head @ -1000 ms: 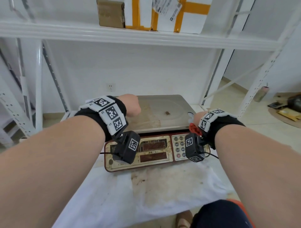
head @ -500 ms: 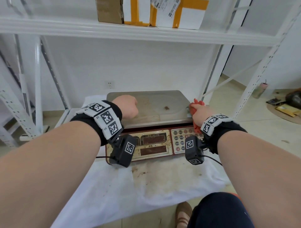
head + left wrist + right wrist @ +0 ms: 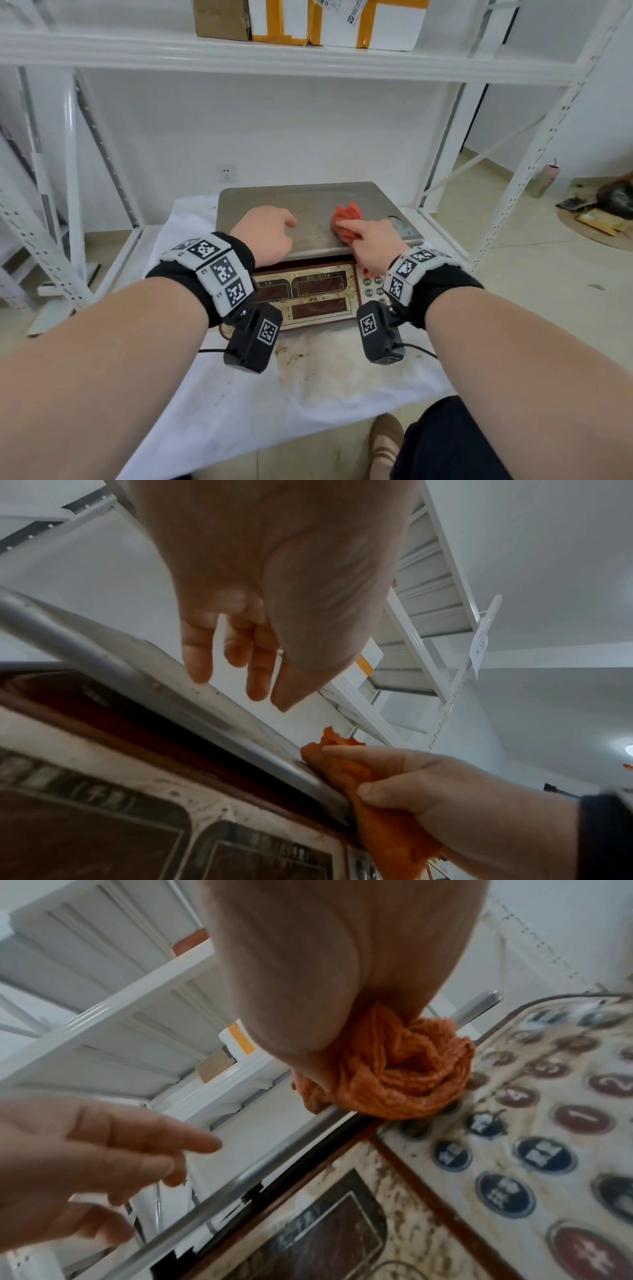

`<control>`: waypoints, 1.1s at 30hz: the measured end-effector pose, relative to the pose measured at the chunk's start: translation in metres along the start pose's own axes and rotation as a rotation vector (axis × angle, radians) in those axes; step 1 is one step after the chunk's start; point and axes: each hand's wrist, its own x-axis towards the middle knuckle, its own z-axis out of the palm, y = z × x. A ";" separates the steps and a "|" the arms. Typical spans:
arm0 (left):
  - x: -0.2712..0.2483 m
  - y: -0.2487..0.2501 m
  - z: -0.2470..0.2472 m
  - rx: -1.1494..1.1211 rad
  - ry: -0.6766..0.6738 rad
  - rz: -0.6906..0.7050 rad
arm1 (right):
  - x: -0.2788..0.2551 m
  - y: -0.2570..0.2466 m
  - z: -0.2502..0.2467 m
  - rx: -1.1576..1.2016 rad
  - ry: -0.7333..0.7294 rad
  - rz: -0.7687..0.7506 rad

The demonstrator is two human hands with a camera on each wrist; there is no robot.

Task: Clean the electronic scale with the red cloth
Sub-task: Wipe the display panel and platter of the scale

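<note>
White metal shelving (image 3: 308, 54) framing the head view, cardboard boxes (image 3: 308, 20) sitting on the upper shelf, tiled floor (image 3: 513, 222) showing off to the right. Stained white sheet (image 3: 239, 394) covering the lower shelf, electronic scale (image 3: 308, 205) sitting on it, steel platter on top, grimy display panel (image 3: 308, 294) facing the camera. Right hand (image 3: 371, 245) gripping the bunched red cloth (image 3: 346, 219), pressing it onto the right part of the platter. Left hand (image 3: 265, 236) resting at the platter's near left edge, fingers curling loosely, holding nothing. Black wrist cameras hanging under both wrists over the panel.

Left wrist view: looking up along the left hand (image 3: 274, 601), fingers (image 3: 197, 653) hanging slack over the platter rim (image 3: 154, 674), not gripping anything. Right hand (image 3: 445, 791) showing lower right, pinching the red cloth (image 3: 387, 826) against the platter's front edge, thumb lying on the fabric.

Right wrist view: right hand (image 3: 342, 974) clamping the red cloth (image 3: 394, 1069), wad bulging out below the palm, touching the platter rim just above the keypad (image 3: 531, 1123). Left hand (image 3: 85, 1156) showing at lower left, fingers relaxing, pointing toward the rim. Contact between left fingers and rim not determinable from this angle.
</note>
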 end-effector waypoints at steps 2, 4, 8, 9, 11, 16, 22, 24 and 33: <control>-0.004 0.000 0.003 -0.003 0.017 0.037 | 0.002 0.014 0.000 0.088 0.125 0.064; -0.007 -0.003 0.006 0.002 0.026 0.052 | 0.003 0.030 -0.001 0.049 0.217 0.208; -0.012 -0.006 0.009 0.075 0.055 0.094 | 0.007 0.048 0.005 -0.059 0.168 0.323; -0.012 -0.006 0.010 0.094 0.060 0.095 | 0.008 0.046 0.006 -0.052 0.179 0.328; -0.013 -0.007 0.011 0.120 0.076 0.093 | 0.006 0.033 0.006 -0.026 0.187 0.304; -0.015 -0.009 0.015 0.127 0.111 0.115 | -0.009 0.004 0.006 -0.055 0.161 0.121; -0.018 -0.011 0.021 0.130 0.157 0.133 | -0.005 0.034 0.002 0.030 0.219 0.257; -0.017 -0.012 0.023 0.149 0.166 0.139 | -0.008 0.033 0.002 0.023 0.266 0.348; -0.024 -0.012 0.032 0.187 0.238 0.187 | -0.013 -0.015 0.025 -0.024 0.224 0.065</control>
